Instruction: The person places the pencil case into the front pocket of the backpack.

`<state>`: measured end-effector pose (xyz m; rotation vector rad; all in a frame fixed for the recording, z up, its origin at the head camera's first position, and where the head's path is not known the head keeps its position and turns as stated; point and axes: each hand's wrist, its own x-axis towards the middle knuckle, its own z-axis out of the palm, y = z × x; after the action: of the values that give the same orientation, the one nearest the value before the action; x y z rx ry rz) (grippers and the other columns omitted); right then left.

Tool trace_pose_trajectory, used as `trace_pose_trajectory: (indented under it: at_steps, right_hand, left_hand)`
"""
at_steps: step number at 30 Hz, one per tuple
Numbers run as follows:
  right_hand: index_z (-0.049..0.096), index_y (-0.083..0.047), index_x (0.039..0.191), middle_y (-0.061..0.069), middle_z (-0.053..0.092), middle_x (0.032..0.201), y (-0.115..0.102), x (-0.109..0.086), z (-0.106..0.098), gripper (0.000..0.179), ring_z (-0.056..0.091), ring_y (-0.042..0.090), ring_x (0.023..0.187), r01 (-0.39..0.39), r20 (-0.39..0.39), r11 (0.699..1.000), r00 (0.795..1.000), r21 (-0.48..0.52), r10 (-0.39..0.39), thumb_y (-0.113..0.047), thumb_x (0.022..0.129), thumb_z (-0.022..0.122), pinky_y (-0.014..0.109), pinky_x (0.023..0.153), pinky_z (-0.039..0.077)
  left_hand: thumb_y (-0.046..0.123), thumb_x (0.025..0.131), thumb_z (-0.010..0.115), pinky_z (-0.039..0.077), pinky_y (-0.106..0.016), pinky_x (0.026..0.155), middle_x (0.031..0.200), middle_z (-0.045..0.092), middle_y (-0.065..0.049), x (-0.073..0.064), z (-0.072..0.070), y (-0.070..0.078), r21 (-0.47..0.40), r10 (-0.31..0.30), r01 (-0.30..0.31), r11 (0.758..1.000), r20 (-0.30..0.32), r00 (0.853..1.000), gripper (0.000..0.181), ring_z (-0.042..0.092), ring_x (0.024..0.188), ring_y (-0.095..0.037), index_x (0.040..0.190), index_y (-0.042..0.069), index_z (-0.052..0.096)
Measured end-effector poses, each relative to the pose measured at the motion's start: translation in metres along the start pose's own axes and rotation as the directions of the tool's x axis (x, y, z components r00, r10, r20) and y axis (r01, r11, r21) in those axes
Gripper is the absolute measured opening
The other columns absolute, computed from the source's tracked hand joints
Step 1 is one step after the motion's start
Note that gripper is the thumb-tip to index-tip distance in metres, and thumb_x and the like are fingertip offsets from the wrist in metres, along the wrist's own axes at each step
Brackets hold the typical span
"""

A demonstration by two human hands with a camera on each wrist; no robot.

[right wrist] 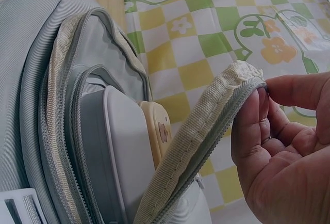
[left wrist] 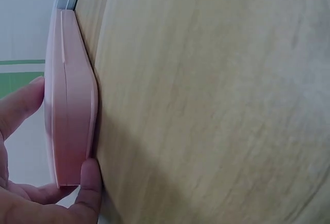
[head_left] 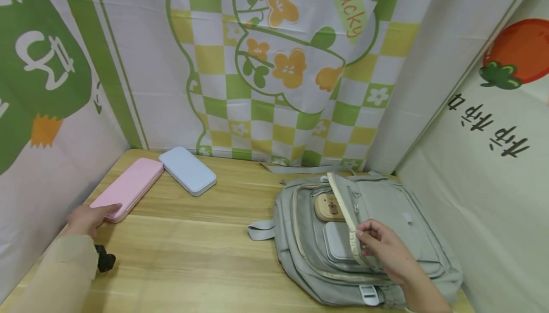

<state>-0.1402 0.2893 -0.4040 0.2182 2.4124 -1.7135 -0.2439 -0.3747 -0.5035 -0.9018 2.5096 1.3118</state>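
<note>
Pink case [head_left: 130, 185] lies by left edge of table [head_left: 193, 256], left hand [head_left: 87, 220] grip holding its near end; toward right edge, right hand [head_left: 388, 248] pinches flap [head_left: 346, 208] of grey backpack [head_left: 403, 208].

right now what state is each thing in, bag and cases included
Backpack, lying down, front pocket open
Pocket flap, lifted, pinched by the right hand
Pink case, closed, near end gripped by the left hand
Light blue case, closed, on the table
White case, apparently closed, in the pocket
Tan case, apparently closed, partly hidden in the pocket
</note>
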Motion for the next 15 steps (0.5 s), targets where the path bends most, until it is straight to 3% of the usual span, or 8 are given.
trace_pose_trajectory:
  at_steps: [5,10,13,15]
  right_hand:
    - [0.053,0.009,0.11,0.005,0.056,0.09,0.0,0.0,0.001,0.008,0.055,0.014,0.082,0.001,-0.002,1.0,1.0,0.002,-0.001,0.003,0.104,0.052,0.028,0.069,0.054]
    - [0.053,0.009,0.111,0.005,0.056,0.09,0.001,0.0,0.001,0.009,0.054,0.015,0.082,-0.004,0.001,1.0,1.0,0.0,0.004,0.002,0.105,0.052,0.028,0.069,0.054]
    - [0.053,0.009,0.111,0.005,0.056,0.09,0.0,-0.001,0.002,0.009,0.054,0.015,0.082,-0.003,0.002,1.0,1.0,-0.001,0.003,0.002,0.105,0.052,0.028,0.069,0.054]
    - [0.053,0.009,0.11,0.006,0.055,0.09,0.0,-0.001,0.002,0.009,0.054,0.015,0.082,0.0,0.004,1.0,1.0,0.0,0.0,0.003,0.105,0.052,0.028,0.069,0.054]
  left_hand:
    - [0.047,0.096,0.068,0.029,-0.064,0.115,0.154,0.013,-0.048,-0.009,0.002,-0.002,-0.035,0.055,-0.055,0.998,-0.023,0.998,0.108,0.024,0.138,-0.058,0.15,-0.026,0.008]
    - [0.037,0.098,0.067,0.031,-0.059,0.117,0.161,0.009,-0.041,-0.013,0.005,-0.002,-0.197,0.05,-0.059,0.979,-0.05,0.998,0.1,0.022,0.146,-0.054,0.156,-0.016,0.005]
    - [0.024,0.099,0.067,0.05,-0.04,0.105,0.163,0.01,-0.038,-0.014,0.006,-0.002,-0.321,0.021,-0.041,0.946,-0.065,0.998,0.092,0.032,0.144,-0.048,0.159,-0.012,0.006]
    - [0.014,0.099,0.065,0.058,-0.028,0.087,0.159,0.017,-0.037,-0.014,0.006,-0.001,-0.406,0.002,-0.031,0.913,-0.072,0.997,0.089,0.056,0.125,-0.037,0.16,-0.009,0.004]
